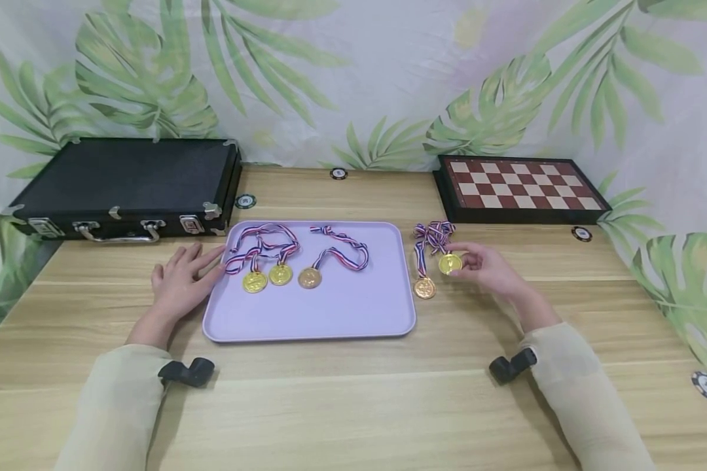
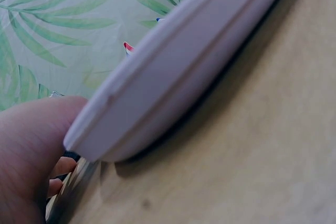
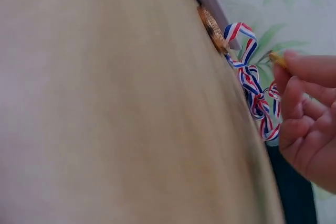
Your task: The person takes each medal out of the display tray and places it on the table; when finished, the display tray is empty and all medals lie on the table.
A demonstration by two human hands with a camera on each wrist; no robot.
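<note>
My right hand pinches a gold medal by its edge, just right of the tray. In the right wrist view that medal sits between thumb and fingertips. Its striped ribbon lies bunched behind, together with that of a bronze-coloured medal on the table. The lilac tray bears two gold medals and a bronze-coloured medal, all with red, white and blue ribbons. At the tray's left rim rests my left hand, fingers extended; its thumb touches the tray's side in the left wrist view.
A black hard case with metal latches stands at the back left. At the back right lies a checkered game board. Several poker chips, one dark and one green among them, are scattered around. Leaf-patterned cloth hangs behind.
</note>
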